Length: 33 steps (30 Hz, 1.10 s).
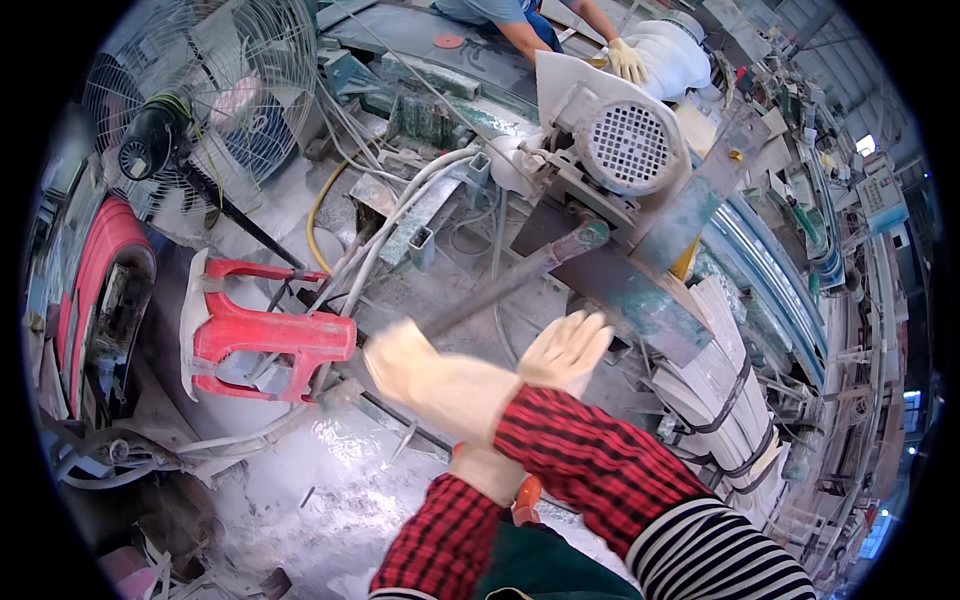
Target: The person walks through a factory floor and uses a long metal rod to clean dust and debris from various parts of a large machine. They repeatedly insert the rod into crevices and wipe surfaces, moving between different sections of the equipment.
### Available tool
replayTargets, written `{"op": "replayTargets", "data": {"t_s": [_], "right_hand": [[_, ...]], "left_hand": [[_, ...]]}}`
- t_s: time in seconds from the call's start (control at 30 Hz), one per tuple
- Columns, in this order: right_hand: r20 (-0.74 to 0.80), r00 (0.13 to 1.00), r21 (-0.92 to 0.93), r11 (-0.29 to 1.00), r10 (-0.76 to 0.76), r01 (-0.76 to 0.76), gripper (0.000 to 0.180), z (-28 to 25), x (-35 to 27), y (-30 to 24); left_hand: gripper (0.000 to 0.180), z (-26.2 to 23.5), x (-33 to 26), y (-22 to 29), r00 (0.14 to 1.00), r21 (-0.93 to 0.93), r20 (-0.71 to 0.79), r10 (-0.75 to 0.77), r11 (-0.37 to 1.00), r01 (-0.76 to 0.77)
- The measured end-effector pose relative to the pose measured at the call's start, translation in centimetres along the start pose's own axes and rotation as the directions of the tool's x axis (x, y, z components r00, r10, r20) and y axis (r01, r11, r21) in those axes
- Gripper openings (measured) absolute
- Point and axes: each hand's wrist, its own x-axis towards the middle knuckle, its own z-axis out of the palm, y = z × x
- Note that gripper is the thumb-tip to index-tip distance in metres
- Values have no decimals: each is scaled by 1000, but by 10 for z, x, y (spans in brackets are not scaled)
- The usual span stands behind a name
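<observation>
My forearms cross, the right one on top. My right hand [400, 362], in a cream glove, reaches to the left and is closed at the lower end of a long metal bar [500, 292]. Motion blurs this hand and the bar. The bar slants up to a green-stained end beside a machine with a round white motor grille [630, 146]. My left hand [566, 348], also gloved, comes out from under the right forearm, fingers stretched and holding nothing. It is below the bar, apart from it.
A red plastic stool [270, 340] lies on its side at left, near a large wire-caged fan [225, 100]. Grey cables [400, 215] cross the floor. Strapped pale strips [715, 390] stand at right. Across the machine, a co-worker's gloved hand [628, 62] touches a white wrapped thing.
</observation>
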Motion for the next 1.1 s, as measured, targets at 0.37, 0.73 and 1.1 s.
{"op": "replayTargets", "data": {"t_s": [0.37, 0.73, 1.1], "right_hand": [[361, 878, -428, 780, -315, 456, 14, -17, -385, 90], [-461, 523, 719, 647, 717, -254, 54, -66, -433, 33], [-80, 46, 580, 9, 996, 815, 55, -96, -353, 51]], "left_hand": [[56, -31, -110, 52, 327, -559, 657, -679, -149, 816], [39, 30, 53, 150, 379, -815, 577, -723, -480, 325], [46, 57, 42, 118, 902, -726, 105, -419, 588, 357]]}}
